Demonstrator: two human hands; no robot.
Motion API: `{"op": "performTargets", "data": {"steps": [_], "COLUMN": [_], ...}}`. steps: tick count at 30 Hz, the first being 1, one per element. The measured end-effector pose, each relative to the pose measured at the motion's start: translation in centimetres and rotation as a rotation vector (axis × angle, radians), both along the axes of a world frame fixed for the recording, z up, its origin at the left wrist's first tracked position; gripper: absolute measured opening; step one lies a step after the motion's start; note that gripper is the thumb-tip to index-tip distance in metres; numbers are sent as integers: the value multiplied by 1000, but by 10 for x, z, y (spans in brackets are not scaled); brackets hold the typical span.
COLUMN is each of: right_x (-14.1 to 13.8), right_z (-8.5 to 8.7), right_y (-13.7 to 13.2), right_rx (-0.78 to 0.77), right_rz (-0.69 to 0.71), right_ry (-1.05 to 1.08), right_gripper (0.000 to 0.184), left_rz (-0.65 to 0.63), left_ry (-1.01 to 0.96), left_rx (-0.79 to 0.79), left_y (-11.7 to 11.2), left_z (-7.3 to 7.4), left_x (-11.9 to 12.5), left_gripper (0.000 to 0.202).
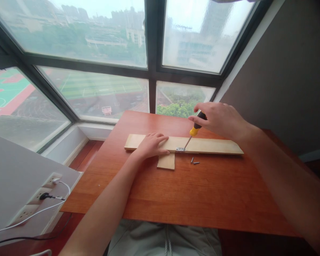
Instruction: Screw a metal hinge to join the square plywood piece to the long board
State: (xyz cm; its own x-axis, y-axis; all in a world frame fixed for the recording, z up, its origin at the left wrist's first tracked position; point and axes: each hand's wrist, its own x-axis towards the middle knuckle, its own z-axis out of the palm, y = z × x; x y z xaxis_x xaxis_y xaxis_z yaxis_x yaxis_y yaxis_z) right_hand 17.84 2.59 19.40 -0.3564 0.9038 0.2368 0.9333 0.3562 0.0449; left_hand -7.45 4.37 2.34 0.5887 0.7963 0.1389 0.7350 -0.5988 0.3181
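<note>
My right hand [216, 117] grips the black and yellow handle of a screwdriver [194, 131]. The shaft slants down to the left, and its tip meets a small silver metal bracket [180, 149] at the near edge of a long pale wooden board [210, 145]. Lying flat with fingers spread, my left hand [152, 145] presses on the board left of the bracket. A short wooden piece [166, 161] sticks out from under the board toward me, beside the left thumb. Whether a screw sits under the tip is too small to tell.
Loose screws [194, 162] lie on the reddish-brown table [197, 199] just in front of the board. Large windows [96, 35] stand behind the table. At the left, plugs and cables hang from wall sockets [38, 196].
</note>
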Motion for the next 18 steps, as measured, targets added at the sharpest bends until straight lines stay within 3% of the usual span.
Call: {"op": "performTargets", "data": {"steps": [4, 6, 9, 14, 18], "right_x": [4, 7, 6, -6, -5], "right_z": [9, 11, 7, -4, 0], "right_y": [-2, -2, -1, -2, -1], "right_rx": [-176, -214, -123, 49, -71], "right_rz": [231, 282, 207, -14, 156], "right_ry": [151, 188, 122, -21, 99], "right_gripper": [36, 35, 29, 37, 28], "left_rz": [2, 0, -6, -15, -22], "left_ry": [5, 7, 6, 6, 11], "left_rx": [-3, -1, 2, 16, 37], "left_y": [0, 0, 0, 1, 2], "left_z": [0, 0, 0, -2, -4], "left_x": [0, 0, 0, -1, -1], "left_gripper": [68, 68, 68, 69, 69]}}
